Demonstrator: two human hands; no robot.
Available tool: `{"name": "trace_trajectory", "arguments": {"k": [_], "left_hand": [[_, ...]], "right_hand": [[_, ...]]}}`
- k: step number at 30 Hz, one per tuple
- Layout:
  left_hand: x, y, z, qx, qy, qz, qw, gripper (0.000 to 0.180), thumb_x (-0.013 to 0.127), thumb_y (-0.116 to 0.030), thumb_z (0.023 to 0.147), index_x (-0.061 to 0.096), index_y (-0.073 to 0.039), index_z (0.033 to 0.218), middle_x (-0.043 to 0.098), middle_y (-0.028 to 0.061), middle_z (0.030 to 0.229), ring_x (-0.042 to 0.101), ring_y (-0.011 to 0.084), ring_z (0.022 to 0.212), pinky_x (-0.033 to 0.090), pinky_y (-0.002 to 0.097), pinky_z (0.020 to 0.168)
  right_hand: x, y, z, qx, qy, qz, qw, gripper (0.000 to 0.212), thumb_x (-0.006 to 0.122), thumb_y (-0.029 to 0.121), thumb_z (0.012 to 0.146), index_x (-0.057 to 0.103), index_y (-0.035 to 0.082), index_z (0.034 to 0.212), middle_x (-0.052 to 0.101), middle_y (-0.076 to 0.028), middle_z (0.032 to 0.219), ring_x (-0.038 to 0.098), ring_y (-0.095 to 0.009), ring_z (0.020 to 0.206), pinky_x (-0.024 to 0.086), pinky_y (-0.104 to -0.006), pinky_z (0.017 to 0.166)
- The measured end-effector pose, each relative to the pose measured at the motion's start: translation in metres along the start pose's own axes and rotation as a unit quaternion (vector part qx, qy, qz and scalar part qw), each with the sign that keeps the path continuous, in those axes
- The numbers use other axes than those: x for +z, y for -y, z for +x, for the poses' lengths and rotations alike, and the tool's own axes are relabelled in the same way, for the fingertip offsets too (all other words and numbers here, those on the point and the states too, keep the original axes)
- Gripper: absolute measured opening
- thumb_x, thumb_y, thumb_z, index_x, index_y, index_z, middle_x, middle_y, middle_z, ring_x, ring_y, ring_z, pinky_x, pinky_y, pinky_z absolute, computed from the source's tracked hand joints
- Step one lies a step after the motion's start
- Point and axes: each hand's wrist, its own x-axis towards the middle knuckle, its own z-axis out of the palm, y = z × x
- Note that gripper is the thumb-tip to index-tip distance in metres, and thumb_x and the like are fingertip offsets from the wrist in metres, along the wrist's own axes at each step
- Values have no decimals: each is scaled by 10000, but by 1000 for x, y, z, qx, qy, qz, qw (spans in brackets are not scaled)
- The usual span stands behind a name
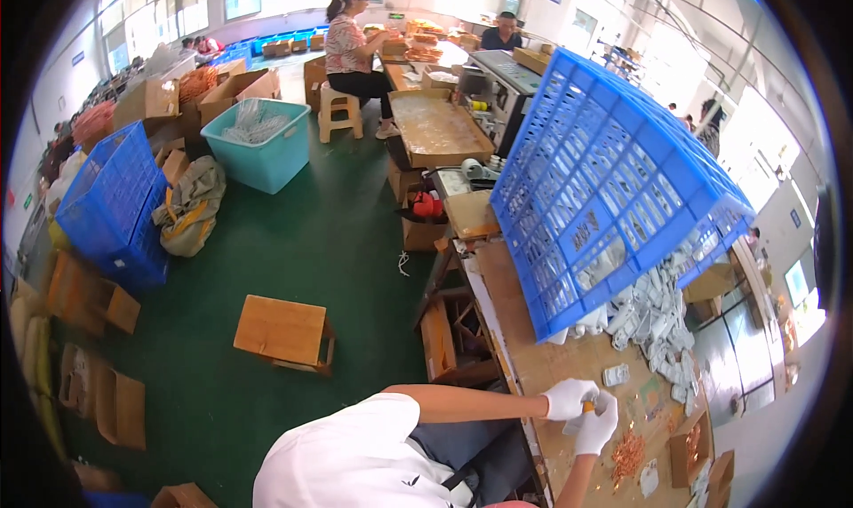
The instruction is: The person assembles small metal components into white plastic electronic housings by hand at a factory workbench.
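Observation:
Both my hands wear white gloves and meet over the workbench point(524, 357). My left hand point(569, 399) is closed, its fingertips against my right hand point(598, 424), which is closed too. Between them shows a small orange-yellow piece point(588, 407); its kind is too small to tell. A pale, flat piece point(570, 427) juts out beside my right hand, partly hidden by the gloves. Beside my hands lie a heap of small copper-coloured parts point(627, 455) and a single whitish-grey plastic part point(615, 375).
A big blue plastic crate point(613, 188) stands tilted on the bench, with white plastic parts point(653, 321) spilling from under it. Small cardboard boxes point(690, 450) line the bench's right side. A wooden stool point(281, 330) and a turquoise tub point(258, 148) stand on the floor. Co-workers sit farther back.

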Motion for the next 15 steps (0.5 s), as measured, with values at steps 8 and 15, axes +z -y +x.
{"name": "trace_trajectory", "arguments": {"k": [8, 15], "left_hand": [[22, -16, 20, -27, 77, 42, 996, 470, 671, -297, 834, 575, -80, 1240, 696, 213, 1005, 682, 367, 976, 535, 432, 834], [22, 15, 16, -9, 129, 142, 981, 256, 600, -234, 918, 644, -18, 1047, 677, 249, 909, 681, 399, 865, 540, 457, 713]], "right_hand": [[-30, -39, 19, 33, -75, 132, 988, 276, 587, -69, 852, 663, -40, 1116, 702, -87, 1009, 640, -153, 967, 511, -319, 894], [-40, -37, 15, 42, 63, -8, 997, 280, 622, 42, 766, 710, 71, 1030, 715, -137, 892, 694, -231, 828, 548, -351, 767]]}}
